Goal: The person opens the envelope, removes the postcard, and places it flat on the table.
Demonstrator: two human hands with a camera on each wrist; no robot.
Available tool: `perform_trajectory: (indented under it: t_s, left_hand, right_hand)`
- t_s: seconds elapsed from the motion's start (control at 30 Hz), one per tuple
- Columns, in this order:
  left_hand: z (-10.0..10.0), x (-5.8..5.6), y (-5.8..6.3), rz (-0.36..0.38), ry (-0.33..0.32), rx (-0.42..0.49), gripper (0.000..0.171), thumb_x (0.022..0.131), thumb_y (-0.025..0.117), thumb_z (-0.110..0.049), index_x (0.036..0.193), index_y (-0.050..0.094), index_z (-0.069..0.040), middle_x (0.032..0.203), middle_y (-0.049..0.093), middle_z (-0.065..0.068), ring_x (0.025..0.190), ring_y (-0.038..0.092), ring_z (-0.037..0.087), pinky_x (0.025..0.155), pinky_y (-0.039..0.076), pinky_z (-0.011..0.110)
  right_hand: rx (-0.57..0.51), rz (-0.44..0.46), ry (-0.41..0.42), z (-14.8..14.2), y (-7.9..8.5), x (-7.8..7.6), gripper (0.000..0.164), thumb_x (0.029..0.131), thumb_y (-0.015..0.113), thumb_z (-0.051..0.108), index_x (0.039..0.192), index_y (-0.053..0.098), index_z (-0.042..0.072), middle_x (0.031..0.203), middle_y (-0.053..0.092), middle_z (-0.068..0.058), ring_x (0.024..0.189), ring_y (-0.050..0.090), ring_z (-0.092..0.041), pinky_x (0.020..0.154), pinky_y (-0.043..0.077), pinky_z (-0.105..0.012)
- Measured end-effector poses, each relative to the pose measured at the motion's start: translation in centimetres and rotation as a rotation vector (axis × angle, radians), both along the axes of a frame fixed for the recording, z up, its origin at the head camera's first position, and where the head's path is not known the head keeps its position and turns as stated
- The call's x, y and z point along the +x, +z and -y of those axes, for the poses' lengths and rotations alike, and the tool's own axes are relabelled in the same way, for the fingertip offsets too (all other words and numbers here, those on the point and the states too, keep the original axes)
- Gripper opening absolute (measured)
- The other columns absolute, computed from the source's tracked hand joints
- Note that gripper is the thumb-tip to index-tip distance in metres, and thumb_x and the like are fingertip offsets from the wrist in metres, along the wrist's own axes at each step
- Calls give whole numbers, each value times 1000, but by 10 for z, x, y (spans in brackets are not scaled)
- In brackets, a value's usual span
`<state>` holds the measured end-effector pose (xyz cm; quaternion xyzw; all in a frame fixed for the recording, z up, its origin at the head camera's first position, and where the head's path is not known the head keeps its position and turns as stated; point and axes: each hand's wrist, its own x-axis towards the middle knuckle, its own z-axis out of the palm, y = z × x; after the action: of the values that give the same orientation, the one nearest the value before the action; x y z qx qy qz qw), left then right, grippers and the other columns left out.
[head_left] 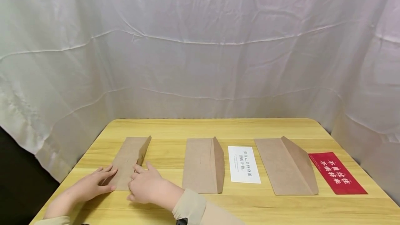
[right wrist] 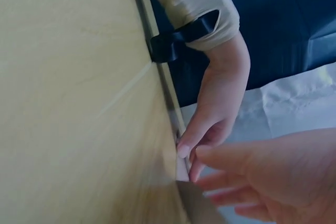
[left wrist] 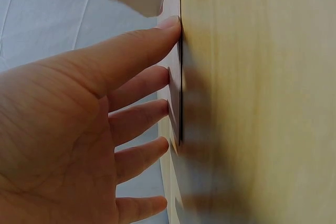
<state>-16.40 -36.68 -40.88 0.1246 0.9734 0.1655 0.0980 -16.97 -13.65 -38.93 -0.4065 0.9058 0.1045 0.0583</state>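
On the left of the table lies a brown kraft-paper envelope [head_left: 128,152], its flap [head_left: 145,147] raised along the right side. My left hand [head_left: 92,183] rests at the envelope's near left edge with fingers spread. In the left wrist view, the thumb [left wrist: 131,51] and nearest fingers touch the paper's edge. Close to the flap's near end is my right hand [head_left: 150,185], fingers loosely bent over the envelope. The right wrist view shows its fingertips right at the brown flap [right wrist: 197,203], with a gap between thumb and fingers.
A second brown envelope [head_left: 197,166] lies mid-table, flap raised, with a white printed card [head_left: 243,174] to its right. Further right are a third envelope [head_left: 278,166] and a red printed card [head_left: 335,186]. Pale curtains [head_left: 218,61] hang behind the wooden table [head_left: 218,127].
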Motion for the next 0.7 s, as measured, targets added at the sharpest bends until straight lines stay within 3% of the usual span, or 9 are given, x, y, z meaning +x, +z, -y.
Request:
perform_trajectory:
  t_s: [0.4,0.53,0.7]
  left_hand:
    - [1,1,-3,-18,-9,5,71,87,68,-43,139,50,1,145,40,34,130,31,64,96,35,72]
    - [1,0,-3,-26,-8,1,71,86,68,-43,139,51,1,145,40,34,130,31,64,96,35,72]
    - [1,0,-3,-27,-3,1,72,86,69,-43,139,51,1,145,40,34,130,30,63,97,34,72]
  right_hand:
    - [13,41,-108,-2,-3,-4,35,92,48,64,116,67,45,134,55,27,142,31,3,120,24,-34]
    - [-12,13,-113,-3,-7,-10,35,93,49,62,110,70,40,132,57,25,141,34,2,117,27,-34]
    - [-37,-59,-87,-6,-12,-21,36,95,48,58,117,68,38,136,56,22,141,38,-4,116,32,-37]
